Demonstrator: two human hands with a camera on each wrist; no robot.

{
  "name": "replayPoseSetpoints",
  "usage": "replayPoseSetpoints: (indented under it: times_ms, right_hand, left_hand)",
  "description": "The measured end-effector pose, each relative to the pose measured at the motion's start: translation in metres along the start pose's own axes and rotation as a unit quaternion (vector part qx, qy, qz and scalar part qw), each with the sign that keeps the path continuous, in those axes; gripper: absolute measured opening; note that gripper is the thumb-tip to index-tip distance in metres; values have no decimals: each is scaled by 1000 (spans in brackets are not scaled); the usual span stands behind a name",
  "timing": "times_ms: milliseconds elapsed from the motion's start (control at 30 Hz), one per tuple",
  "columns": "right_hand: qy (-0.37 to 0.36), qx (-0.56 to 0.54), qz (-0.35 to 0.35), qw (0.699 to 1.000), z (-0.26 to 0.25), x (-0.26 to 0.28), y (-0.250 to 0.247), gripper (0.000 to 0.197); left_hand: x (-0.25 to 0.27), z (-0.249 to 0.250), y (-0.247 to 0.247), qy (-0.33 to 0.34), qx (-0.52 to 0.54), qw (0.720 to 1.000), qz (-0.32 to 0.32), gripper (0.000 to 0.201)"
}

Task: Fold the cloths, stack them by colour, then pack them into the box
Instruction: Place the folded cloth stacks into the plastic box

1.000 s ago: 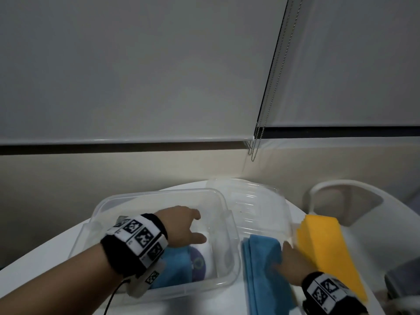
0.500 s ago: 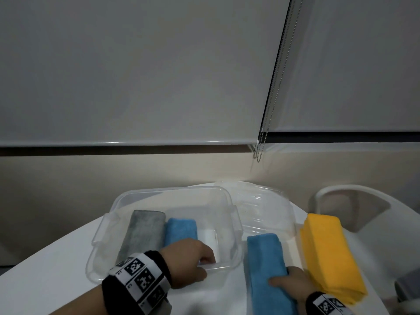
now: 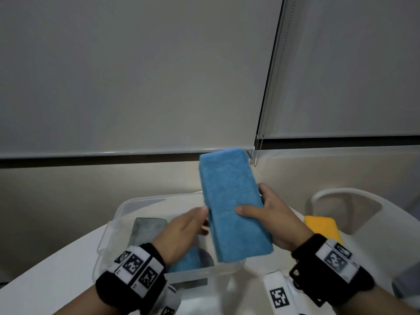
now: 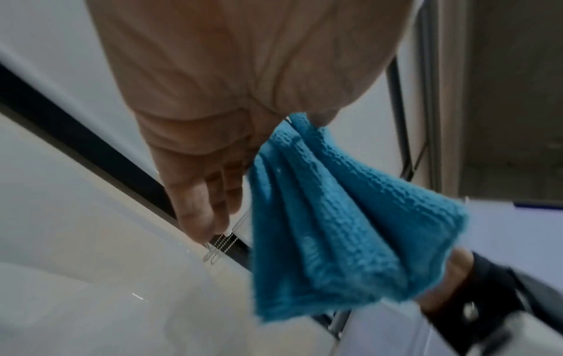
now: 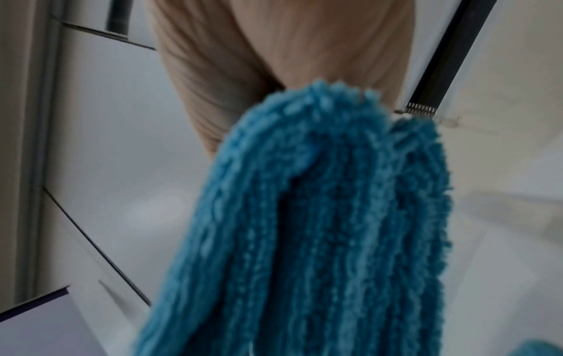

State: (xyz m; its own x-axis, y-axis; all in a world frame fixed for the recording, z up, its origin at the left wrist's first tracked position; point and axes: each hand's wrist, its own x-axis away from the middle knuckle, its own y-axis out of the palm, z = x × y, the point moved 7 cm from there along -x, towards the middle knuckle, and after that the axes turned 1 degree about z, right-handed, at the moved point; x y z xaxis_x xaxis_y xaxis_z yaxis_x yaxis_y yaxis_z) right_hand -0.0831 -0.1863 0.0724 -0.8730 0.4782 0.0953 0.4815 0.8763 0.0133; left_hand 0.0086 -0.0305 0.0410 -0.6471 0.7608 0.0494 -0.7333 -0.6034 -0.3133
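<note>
A folded blue cloth stack [image 3: 231,205] is lifted above the clear plastic box [image 3: 118,208], tilted with its far end up. My right hand [image 3: 270,214] grips its right side, thumb on top and fingers behind. At the stack's left edge my left hand [image 3: 193,223] pinches it, thumb beside the edge and fingers underneath. The left wrist view shows the blue stack [image 4: 335,228] coming out between thumb and fingers [image 4: 210,192]. The blue stack [image 5: 320,228] fills the right wrist view. Inside the box lie a folded grey cloth [image 3: 147,228] and a folded blue cloth [image 3: 186,263]. A yellow stack [image 3: 322,226] lies to the right.
The box stands on a white round table [image 3: 56,264]. A white chair back [image 3: 341,196] rises behind the yellow stack on the right. Roller blinds with a bead chain [image 3: 256,153] cover the wall behind.
The blue stack has risen off the table, now held over the box's right part. My left hand left the box's front rim and came up to the stack's left edge.
</note>
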Motion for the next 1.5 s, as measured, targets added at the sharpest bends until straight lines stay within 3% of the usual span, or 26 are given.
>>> replayPoseSetpoints:
  times_ms: [67, 133, 233, 367, 467, 533, 600, 667, 733, 833, 933, 967, 1067, 1133, 1200, 1267, 1367, 1500]
  right_hand:
    - [13, -25, -19, 999, 3, -7, 26, 56]
    - [30, -42, -19, 998, 8, -17, 46, 51]
    - [56, 0, -35, 998, 18, -31, 68, 42]
    - [108, 90, -108, 984, 33, -41, 88, 14]
    - [178, 119, -151, 965, 58, -50, 90, 29]
    - [243, 173, -183, 937, 78, -51, 91, 41]
    - [280, 267, -181, 904, 92, -54, 82, 53]
    - [287, 313, -162, 891, 99, -62, 70, 59]
    - [265, 292, -147, 907, 94, -69, 62, 43]
    - [193, 279, -121, 933, 75, -73, 49, 12]
    - [105, 326, -69, 937, 55, -79, 34, 7]
    - [74, 381, -52, 920, 49, -81, 28, 12]
    - [20, 570, -29, 821, 49, -87, 16, 31]
    - [39, 623, -55, 779, 61, -91, 16, 35]
    - [52, 637, -80, 765, 68, -93, 19, 30]
    - [40, 645, -88, 758, 67, -94, 22, 18]
    - [41, 644, -94, 758, 68, -93, 21, 12]
    - [40, 641, -93, 761, 71, -92, 21, 30]
  left_hand:
    - [-1, 6, -11, -36, 125, 991, 10, 45]
    - [0, 8, -25, -46, 164, 985, 18, 33]
    - [-3, -1, -49, -62, 94, 993, 34, 49]
    - [-8, -18, -60, -107, 22, 994, -10, 21]
    - [-15, -41, -67, -180, -73, 979, -58, 31]
    - [-17, -63, -71, -262, -130, 952, -95, 40]
    - [-17, -76, -75, -298, -241, 913, -140, 38]
    - [-26, -75, -80, -257, -420, 856, -161, 37]
    - [-39, -69, -78, -203, -519, 816, -155, 41]
    - [-58, -68, -59, -148, -543, 813, -151, 54]
    - [-71, -73, -21, -75, -549, 804, -217, 75]
    - [-76, -79, -9, -47, -558, 792, -243, 82]
    - [-82, -100, 27, 22, -608, 734, -302, 92]
    - [-81, -117, 48, 15, -619, 710, -335, 86]
    - [-78, -128, 63, 11, -647, 669, -366, 77]
    - [-76, -136, 63, -14, -650, 658, -380, 66]
    - [-74, -146, 38, -24, -663, 649, -373, 58]
    - [-59, -150, 14, -73, -639, 669, -372, 81]
